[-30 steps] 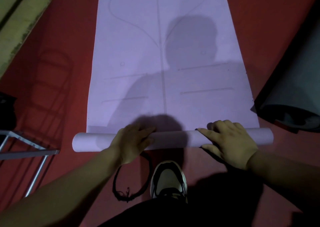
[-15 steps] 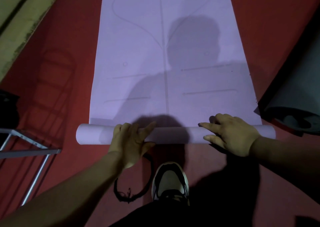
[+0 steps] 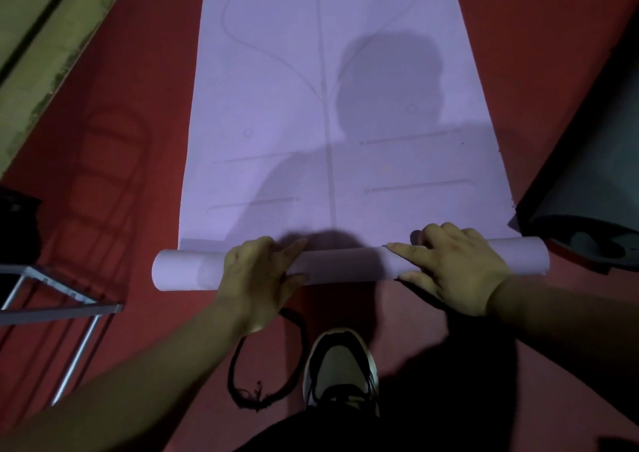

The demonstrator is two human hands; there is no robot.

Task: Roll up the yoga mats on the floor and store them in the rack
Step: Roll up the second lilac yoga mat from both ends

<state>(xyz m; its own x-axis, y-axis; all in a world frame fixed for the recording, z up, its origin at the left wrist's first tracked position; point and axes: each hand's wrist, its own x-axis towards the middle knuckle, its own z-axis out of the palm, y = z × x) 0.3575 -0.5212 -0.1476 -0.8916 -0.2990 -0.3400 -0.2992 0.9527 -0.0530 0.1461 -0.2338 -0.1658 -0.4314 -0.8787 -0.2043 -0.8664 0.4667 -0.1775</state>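
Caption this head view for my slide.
Left hand and right hand on a partly rolled lilac yoga mat, red floor.

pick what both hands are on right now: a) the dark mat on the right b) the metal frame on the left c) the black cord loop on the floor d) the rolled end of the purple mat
d: the left hand and right hand both press on the rolled end of the purple mat, whose far part lies flat.
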